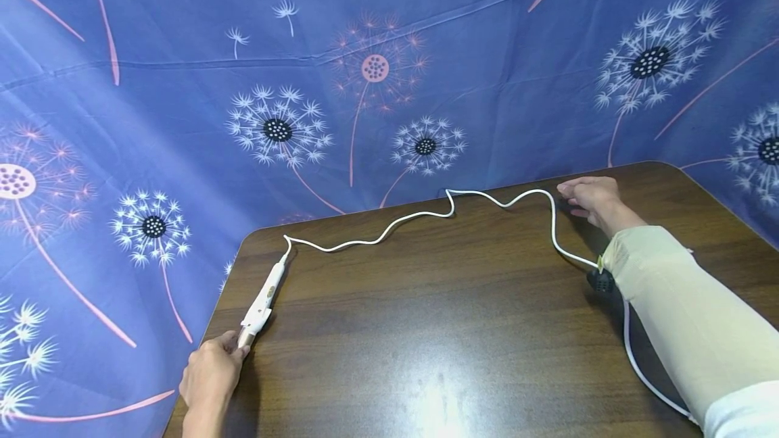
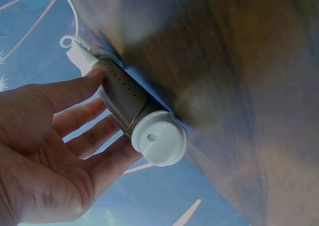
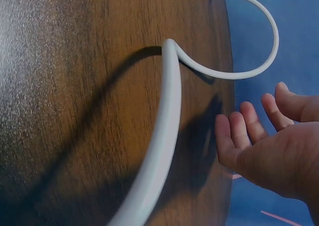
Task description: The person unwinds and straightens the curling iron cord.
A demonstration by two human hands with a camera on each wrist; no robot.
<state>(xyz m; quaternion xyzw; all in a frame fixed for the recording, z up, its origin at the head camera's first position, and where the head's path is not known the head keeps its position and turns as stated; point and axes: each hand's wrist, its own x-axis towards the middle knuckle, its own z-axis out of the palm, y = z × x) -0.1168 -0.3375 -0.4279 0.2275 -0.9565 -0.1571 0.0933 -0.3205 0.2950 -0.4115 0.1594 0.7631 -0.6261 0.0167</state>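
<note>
A white curling iron with a brownish barrel lies slanted along the left side of the table. My left hand grips it by the barrel. In the left wrist view, the thumb rests on the perforated clamp, fingers behind the barrel, and the round white end cap faces the camera. From the handle a white cord runs in waves to the right. My right hand, fingers loosely bent, hovers near the table's back right edge, beside the cord. Nothing is in it in the right wrist view.
A dark wood-look table with rounded corners carries everything. Behind it hangs a blue cloth with dandelion prints. Beside the right sleeve shows a small black block; the cord continues past it toward the front right.
</note>
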